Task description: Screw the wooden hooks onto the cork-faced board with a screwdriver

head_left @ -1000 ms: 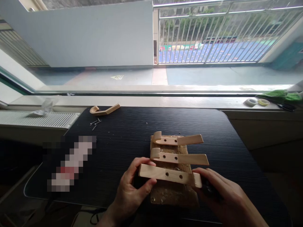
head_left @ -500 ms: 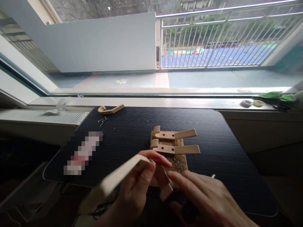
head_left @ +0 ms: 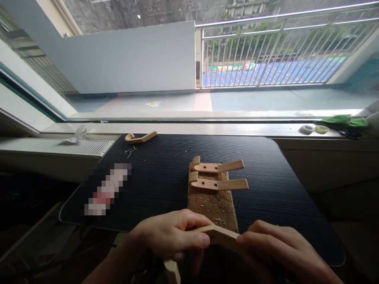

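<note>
Two hands, both low at the near edge of the black table (head_left: 166,169). Left hand (head_left: 174,232): thumb and fingers pinching one bent wooden hook piece (head_left: 226,236) close to a hole in it. Right hand (head_left: 275,244): fingertips touching that piece's other end; underside dark and hidden, can't tell if it's gripped there. The piece is held in front of the near end of the board. Pale wood end (head_left: 171,271) sticks out below the left hand; can't tell if same piece.

One worn brown board (head_left: 210,207), two wooden hooks lying across its far half: far hook (head_left: 220,167), near hook (head_left: 222,184). Both have curls at left, two holes visible on each, straight ends overhanging the board at right. One more, the loose hook (head_left: 142,137), on the table's far left edge. Just beside it, small metal screws (head_left: 130,151), about four. One pixelated item (head_left: 108,189), left side of table.

Windowsill, right: two tape rolls (head_left: 322,129), one green cloth (head_left: 343,121). Left: one clear plastic bag (head_left: 77,135) on one white radiator (head_left: 91,148).
</note>
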{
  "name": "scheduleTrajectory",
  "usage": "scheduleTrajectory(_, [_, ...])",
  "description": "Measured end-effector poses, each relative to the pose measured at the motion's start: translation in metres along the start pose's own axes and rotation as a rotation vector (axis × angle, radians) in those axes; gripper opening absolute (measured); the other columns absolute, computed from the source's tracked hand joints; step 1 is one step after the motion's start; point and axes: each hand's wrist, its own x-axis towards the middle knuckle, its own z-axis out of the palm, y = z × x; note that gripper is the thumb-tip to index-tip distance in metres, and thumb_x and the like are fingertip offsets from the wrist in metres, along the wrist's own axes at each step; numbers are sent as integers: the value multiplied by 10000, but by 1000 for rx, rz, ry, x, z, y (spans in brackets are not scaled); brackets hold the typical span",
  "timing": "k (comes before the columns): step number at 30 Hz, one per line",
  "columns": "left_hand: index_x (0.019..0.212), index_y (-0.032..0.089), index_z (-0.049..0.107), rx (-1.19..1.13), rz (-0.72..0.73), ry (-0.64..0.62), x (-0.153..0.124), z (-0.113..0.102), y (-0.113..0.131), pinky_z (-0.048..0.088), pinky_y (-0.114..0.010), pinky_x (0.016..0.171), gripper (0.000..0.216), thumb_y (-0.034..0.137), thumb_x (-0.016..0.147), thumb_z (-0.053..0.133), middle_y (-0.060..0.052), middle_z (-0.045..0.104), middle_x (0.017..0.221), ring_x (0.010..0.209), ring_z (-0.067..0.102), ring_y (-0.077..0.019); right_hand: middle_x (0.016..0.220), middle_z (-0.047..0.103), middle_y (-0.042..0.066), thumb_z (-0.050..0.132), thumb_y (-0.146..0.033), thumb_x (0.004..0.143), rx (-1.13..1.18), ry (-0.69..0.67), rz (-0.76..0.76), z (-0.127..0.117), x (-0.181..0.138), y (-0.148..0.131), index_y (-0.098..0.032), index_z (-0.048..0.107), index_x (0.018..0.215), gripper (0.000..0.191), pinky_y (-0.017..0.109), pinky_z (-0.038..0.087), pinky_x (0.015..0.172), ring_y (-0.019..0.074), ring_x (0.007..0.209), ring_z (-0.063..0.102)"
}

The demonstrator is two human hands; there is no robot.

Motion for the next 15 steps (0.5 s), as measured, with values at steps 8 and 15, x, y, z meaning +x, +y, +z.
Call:
scheduleTrajectory(8, [1128,215,518,-110,356,340,-20,-11,-38,445,-220,707,497,362,697,717,-50,584,1018,849,565,-155,667,522,-39,498,-42,785,110,40,73,22,-5,26,-214,447,1100,363,161,399,476,69,526,508])
scheduleTrajectory(15, [1034,228,583,225,450,678,-10,-11,-52,431,-223,808,276,158,770,618,-53,530,1144,1007,524,-181,799,639,9,590,-162,771,159,99,202,27,4,32,-229,543,1013,256,158,485,553,108,648,617])
